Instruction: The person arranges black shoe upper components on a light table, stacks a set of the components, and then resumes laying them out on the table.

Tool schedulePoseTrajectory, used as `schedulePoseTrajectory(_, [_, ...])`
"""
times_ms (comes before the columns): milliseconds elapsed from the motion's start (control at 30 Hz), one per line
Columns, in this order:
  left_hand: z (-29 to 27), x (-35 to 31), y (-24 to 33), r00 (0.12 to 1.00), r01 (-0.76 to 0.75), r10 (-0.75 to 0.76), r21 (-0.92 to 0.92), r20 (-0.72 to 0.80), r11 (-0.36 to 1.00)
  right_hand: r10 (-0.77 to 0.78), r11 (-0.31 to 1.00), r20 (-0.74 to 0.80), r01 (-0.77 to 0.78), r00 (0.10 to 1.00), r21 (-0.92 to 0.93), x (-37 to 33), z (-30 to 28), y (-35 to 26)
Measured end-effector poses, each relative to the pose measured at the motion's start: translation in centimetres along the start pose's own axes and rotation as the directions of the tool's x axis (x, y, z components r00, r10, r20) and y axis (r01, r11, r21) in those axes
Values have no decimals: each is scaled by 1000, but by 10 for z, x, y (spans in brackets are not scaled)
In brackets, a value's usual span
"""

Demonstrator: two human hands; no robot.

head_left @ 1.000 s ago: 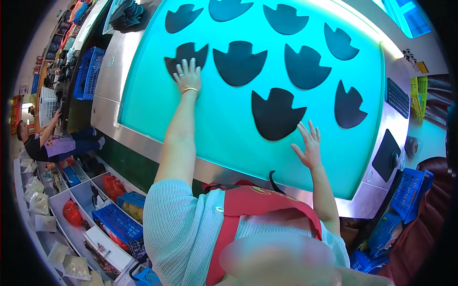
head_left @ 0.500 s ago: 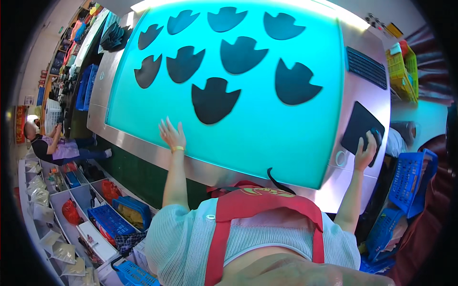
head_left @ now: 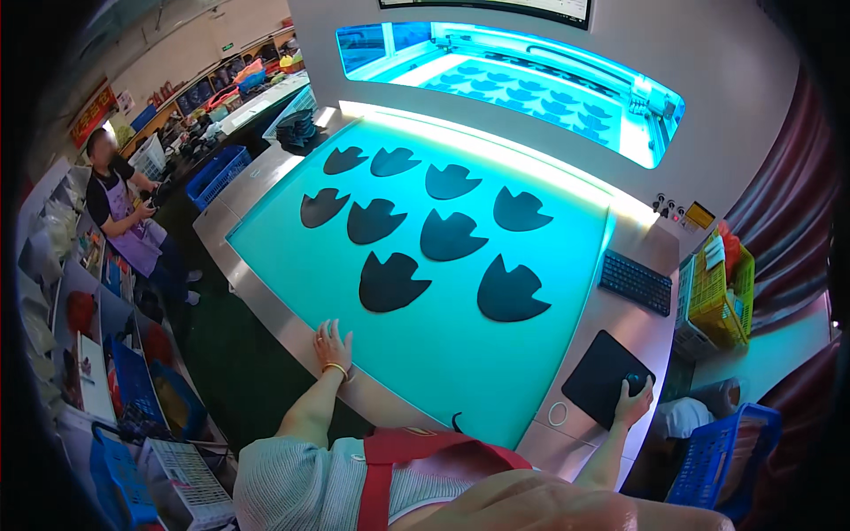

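Note:
Several dark flat pieces [head_left: 453, 235], each with a rounded edge and a notched, horned top, lie apart in rows on the glowing turquoise table surface [head_left: 425, 354]. My left hand [head_left: 333, 347] rests at the surface's near left edge with its fingers apart, holding nothing. The nearest dark piece [head_left: 390, 285] lies a little beyond it, untouched. On the right, my right hand [head_left: 634, 405] is closed over a black computer mouse [head_left: 634, 382]. The mouse sits on a black mouse pad [head_left: 602, 372], at the pad's right side.
A black keyboard [head_left: 636, 281] lies beyond the pad. Behind the table, a machine window [head_left: 522, 80] shows more pieces inside, under a screen [head_left: 505, 9]. Yellow [head_left: 722, 296] and blue baskets [head_left: 717, 460] stand at right. A co-worker [head_left: 128, 208] stands at left near shelving.
My view has tilted up, bringing the machine window and screen into sight. My left hand has drawn back to the table's near edge. My right hand stays on the mouse.

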State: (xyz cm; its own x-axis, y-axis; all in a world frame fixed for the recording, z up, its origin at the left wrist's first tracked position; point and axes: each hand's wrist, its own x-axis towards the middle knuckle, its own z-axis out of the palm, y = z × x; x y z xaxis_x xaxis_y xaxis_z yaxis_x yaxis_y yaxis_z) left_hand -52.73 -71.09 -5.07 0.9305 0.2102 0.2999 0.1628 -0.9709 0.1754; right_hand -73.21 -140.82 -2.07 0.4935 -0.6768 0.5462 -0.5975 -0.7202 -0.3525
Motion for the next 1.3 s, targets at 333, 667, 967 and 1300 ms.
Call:
schedulePoseTrajectory(333, [3, 10, 10, 999, 39, -39, 8, -6, 999, 164, 979, 75, -172, 984, 109, 16, 13, 7])
schedulePoseTrajectory(667, [-2, 7, 10, 996, 63, -64, 29, 57, 998, 174, 967, 56, -181, 983, 178, 12, 15, 12])
schedulePoseTrajectory(967, [-5, 8, 12, 994, 70, -74, 42, 80, 997, 186, 961, 55, -194, 981, 197, 12, 16, 12])
schedulePoseTrajectory(1300, [-3, 10, 12, 995, 71, -73, 39, 62, 997, 240, 949, 61, -247, 969, 194, 14, 22, 14])
